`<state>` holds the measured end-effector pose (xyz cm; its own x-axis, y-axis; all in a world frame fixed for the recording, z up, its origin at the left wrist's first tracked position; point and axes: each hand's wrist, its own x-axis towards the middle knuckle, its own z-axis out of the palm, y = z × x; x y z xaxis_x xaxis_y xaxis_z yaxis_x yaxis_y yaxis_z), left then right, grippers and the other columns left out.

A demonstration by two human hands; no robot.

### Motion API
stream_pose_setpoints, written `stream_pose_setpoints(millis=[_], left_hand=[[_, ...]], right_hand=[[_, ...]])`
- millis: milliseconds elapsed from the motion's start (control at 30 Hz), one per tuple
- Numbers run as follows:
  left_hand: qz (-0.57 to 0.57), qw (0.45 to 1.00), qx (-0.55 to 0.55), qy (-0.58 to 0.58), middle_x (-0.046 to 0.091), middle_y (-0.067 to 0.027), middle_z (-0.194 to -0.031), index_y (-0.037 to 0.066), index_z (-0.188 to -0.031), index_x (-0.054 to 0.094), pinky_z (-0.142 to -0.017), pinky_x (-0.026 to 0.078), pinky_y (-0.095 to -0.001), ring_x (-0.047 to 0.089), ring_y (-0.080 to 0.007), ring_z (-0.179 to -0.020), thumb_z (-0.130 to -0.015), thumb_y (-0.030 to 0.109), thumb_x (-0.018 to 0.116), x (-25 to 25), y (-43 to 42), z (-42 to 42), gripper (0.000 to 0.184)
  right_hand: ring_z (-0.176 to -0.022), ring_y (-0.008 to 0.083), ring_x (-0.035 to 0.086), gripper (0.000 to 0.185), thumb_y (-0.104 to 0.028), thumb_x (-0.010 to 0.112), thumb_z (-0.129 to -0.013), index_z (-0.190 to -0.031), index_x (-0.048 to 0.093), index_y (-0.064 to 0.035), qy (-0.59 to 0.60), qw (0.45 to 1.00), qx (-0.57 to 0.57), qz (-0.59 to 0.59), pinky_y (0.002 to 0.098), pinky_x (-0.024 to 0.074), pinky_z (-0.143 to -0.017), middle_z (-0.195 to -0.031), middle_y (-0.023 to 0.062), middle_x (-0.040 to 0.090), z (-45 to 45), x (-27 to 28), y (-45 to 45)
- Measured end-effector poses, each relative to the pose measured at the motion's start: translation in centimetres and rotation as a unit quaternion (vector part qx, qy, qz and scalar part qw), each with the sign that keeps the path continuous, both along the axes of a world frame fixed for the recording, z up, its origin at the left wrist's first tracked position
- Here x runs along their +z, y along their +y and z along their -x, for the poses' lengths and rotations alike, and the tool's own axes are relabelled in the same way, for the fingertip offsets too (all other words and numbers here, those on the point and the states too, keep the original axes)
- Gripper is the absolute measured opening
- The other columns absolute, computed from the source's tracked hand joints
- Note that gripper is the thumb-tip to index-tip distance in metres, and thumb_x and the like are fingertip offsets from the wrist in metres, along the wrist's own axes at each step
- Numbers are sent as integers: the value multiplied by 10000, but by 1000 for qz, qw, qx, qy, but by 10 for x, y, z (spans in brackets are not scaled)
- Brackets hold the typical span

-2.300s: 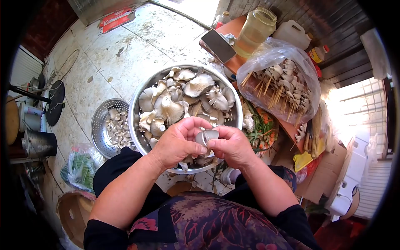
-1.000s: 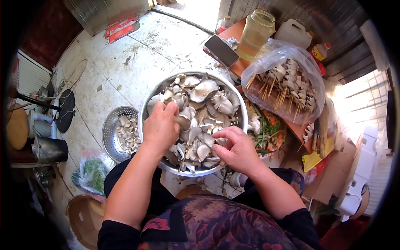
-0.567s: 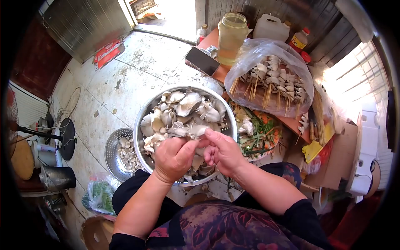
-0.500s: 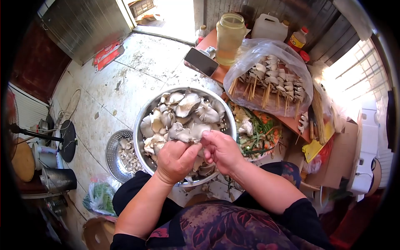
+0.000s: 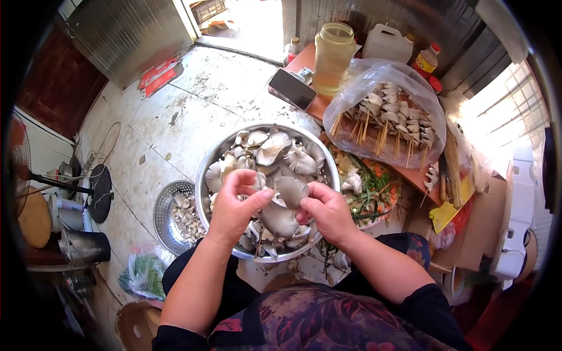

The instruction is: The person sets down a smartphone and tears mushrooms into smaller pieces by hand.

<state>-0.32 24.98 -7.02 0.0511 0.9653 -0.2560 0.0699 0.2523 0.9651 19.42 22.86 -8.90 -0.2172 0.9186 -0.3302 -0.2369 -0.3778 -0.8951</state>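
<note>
A wide metal basin (image 5: 204, 175) heaped with grey oyster mushrooms (image 5: 274, 148) is in front of me. My right hand (image 5: 329, 212) pinches a grey oyster mushroom (image 5: 292, 192) by its edge, above the heap. My left hand (image 5: 235, 205) is over the basin's left half, thumb and fingers apart, holding nothing. Its thumb tip is close to the held mushroom's left side; whether they touch I cannot tell. To the basin's left, a perforated metal colander (image 5: 161, 215) contains small pale mushroom pieces (image 5: 187, 219).
Skewered mushrooms (image 5: 404, 117) lie in a clear plastic bag (image 5: 345, 99) on a low orange table (image 5: 317, 107), beside a phone (image 5: 292, 89) and a jar of liquid (image 5: 333, 58). Vegetable scraps (image 5: 372, 184) are right of the basin. A stand fan (image 5: 64, 183) is at left.
My left hand has come off the mushrooms and opened, moving up and left. The right hand now holds one mushroom, slightly further right. The whole view has shifted slightly.
</note>
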Motion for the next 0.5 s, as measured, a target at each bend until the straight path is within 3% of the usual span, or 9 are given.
stream_pose_setpoints(millis=[33, 67, 267, 333, 500], left_hand=[[73, 994, -52, -65, 514, -52, -1044, 42, -1173, 521, -850, 421, -287, 505, -149, -984, -725, 263, 775, -6, -2, -1, 561], [167, 973, -51, -153, 530, -45, -1015, 40, -1147, 544, -854, 428, -293, 518, -152, -984, -712, 250, 790, -5, -7, -5, 542], [167, 966, -63, -185, 617, -31, -892, 30, -995, 619, -747, 472, -255, 583, -122, -824, -739, 105, 763, -9, -10, -7, 302], [149, 976, -85, -136, 638, -39, -857, 22, -933, 633, -706, 482, -242, 594, -109, -771, -755, 65, 740, -11, -10, -6, 212], [171, 973, -106, -115, 642, -46, -847, 13, -903, 640, -716, 490, -248, 597, -107, -754, -748, 68, 741, -8, -13, -6, 193]], right_hand=[[-628, 72, 560, 120, -117, 527, -879, -938, 577, -26, 4, 1000, 15, -6, 224, 468, -570, -770, 11, 584, 1, -2, -2], [-649, 71, 566, 133, -114, 531, -883, -962, 580, -19, 8, 999, 31, -12, 226, 476, -587, -789, 7, 586, 2, -3, -3], [-664, 68, 568, 179, -130, 579, -874, -1010, 584, -14, 11, 998, 58, 15, 220, 471, -576, -833, 10, 605, 2, -5, -1], [-661, 65, 566, 194, -140, 605, -869, -1016, 586, -16, 13, 998, 59, 26, 215, 466, -571, -834, 7, 608, 1, -3, 1], [-628, 51, 549, 217, -168, 696, -835, -968, 613, -17, -17, 997, 65, 30, 194, 446, -560, -766, -11, 610, 1, -1, 1]])
